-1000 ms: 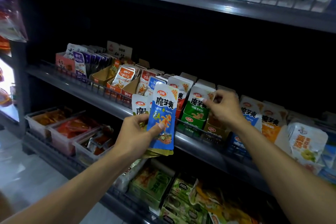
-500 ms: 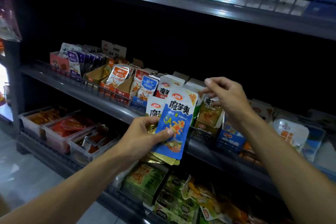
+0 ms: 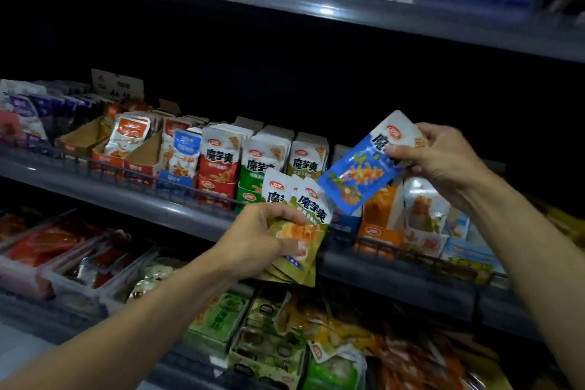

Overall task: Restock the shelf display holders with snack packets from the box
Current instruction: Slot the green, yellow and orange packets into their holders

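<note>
My right hand (image 3: 443,165) now pinches the blue packet (image 3: 364,168) by its top end — a moment ago that packet sat on the front of the pile in my left hand, and my right hand was at the shelf holders with nothing in it. The blue packet hangs tilted in the air, in front of the row of holders (image 3: 262,165), not in any of them. My left hand (image 3: 259,241) still grips the pile of green packets (image 3: 304,231), thumb across the front, and now a green one shows on top. The pile is just below and left of the blue packet, in front of the middle shelf (image 3: 126,196) edge. The holders stand side by side on that shelf, with red, green and orange packets in them.
</note>
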